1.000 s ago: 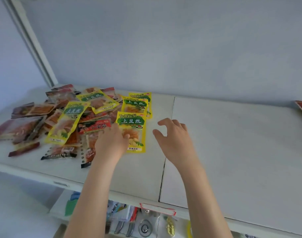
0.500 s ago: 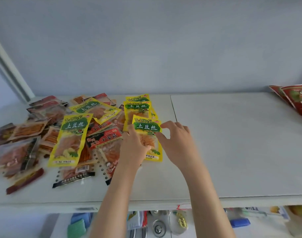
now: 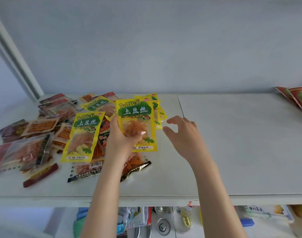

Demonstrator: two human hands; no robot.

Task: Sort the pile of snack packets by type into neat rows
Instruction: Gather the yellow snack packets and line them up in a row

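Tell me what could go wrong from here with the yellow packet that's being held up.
1. The left hand grips the yellow packet from one side only, with the right hand open beside it. The glossy packet might slip back onto the pile.
2. The left forearm passes over a black-edged packet near the front edge of the table. Pulling the arm back could drag that packet off.

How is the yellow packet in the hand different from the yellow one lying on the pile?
The held yellow packet is gripped by the left hand; the lying yellow packet sits untouched on the pile. The held one faces us upright; the lying one slants. Both have the same yellow-and-green print.
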